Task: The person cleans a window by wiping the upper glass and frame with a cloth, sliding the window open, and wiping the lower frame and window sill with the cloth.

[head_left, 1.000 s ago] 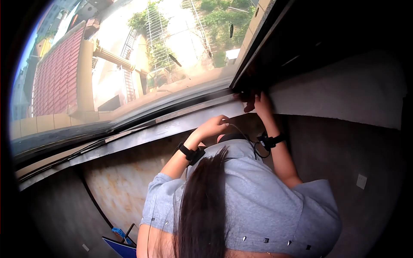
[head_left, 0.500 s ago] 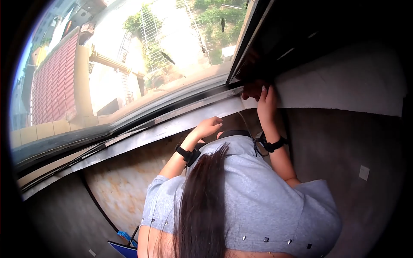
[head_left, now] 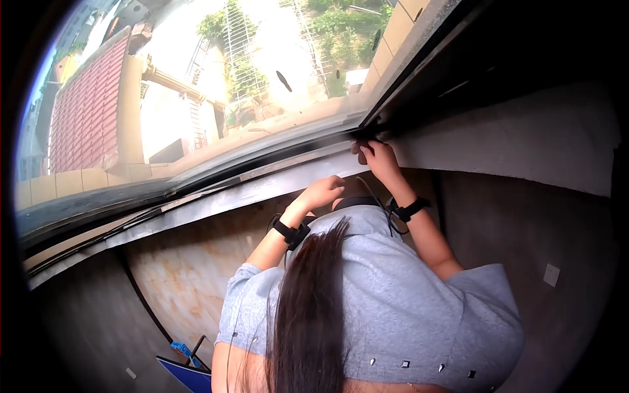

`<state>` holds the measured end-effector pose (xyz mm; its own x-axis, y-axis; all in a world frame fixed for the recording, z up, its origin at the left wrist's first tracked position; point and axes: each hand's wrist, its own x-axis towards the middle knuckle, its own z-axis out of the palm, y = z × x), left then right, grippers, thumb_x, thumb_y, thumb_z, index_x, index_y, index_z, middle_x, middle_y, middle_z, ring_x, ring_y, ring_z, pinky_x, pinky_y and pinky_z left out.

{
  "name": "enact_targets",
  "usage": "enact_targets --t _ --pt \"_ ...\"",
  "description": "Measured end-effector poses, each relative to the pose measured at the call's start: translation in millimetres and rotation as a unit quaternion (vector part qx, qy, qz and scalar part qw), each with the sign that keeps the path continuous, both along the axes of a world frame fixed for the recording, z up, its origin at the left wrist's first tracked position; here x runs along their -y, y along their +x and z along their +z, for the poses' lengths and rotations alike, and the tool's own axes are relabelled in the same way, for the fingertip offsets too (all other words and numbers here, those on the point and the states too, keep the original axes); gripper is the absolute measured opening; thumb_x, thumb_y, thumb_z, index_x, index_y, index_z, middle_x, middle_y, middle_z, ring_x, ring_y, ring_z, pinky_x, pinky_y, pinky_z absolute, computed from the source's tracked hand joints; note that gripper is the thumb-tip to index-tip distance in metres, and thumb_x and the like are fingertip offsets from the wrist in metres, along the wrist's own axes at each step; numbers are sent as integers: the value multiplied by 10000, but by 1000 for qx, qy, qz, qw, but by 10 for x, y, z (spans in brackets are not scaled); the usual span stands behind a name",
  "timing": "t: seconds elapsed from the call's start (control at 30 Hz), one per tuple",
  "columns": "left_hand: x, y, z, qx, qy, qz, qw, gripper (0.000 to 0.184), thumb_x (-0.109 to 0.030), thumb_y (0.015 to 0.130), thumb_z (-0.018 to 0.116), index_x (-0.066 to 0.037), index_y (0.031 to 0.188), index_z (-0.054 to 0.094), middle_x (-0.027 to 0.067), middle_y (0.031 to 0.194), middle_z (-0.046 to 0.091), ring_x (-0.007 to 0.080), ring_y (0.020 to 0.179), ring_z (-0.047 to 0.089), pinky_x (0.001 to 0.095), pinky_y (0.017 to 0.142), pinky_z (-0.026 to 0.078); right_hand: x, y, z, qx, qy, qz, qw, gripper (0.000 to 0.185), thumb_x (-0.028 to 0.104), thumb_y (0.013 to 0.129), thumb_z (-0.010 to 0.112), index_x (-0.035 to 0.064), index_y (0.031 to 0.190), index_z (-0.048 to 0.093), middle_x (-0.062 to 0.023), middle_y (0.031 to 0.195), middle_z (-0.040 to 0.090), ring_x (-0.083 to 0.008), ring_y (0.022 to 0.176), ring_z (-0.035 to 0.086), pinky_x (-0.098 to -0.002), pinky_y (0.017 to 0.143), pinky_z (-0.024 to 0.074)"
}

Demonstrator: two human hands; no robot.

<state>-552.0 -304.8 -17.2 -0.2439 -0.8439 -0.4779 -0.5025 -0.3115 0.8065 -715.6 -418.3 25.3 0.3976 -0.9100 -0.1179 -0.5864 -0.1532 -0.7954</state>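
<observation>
"Head view: what does the right hand (head_left: 382,161) have?"
"A brown rag (head_left: 360,152), pinched in its fingers (head_left: 373,148)."
"Where is the rag?"
"At the corner of the window (head_left: 249,92), by the end of the sill (head_left: 252,185)."
"And the left hand (head_left: 324,192)?"
"It curls in, near the sill's edge. I can't tell if it holds anything."
"What else?"
"A black band (head_left: 411,209) behind each hand."
</observation>
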Motion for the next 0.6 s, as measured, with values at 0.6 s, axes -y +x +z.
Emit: enact_targets --t 0.6 --pt "155 223 188 -97 51 105 988 552 -220 832 532 -83 1314 300 118 880 608 168 744 596 274 696 464 110 -130 359 42 77 178 980 195 144 829 532 -9 943 576 -176 781 603 -243 653 579 -312 604 443"
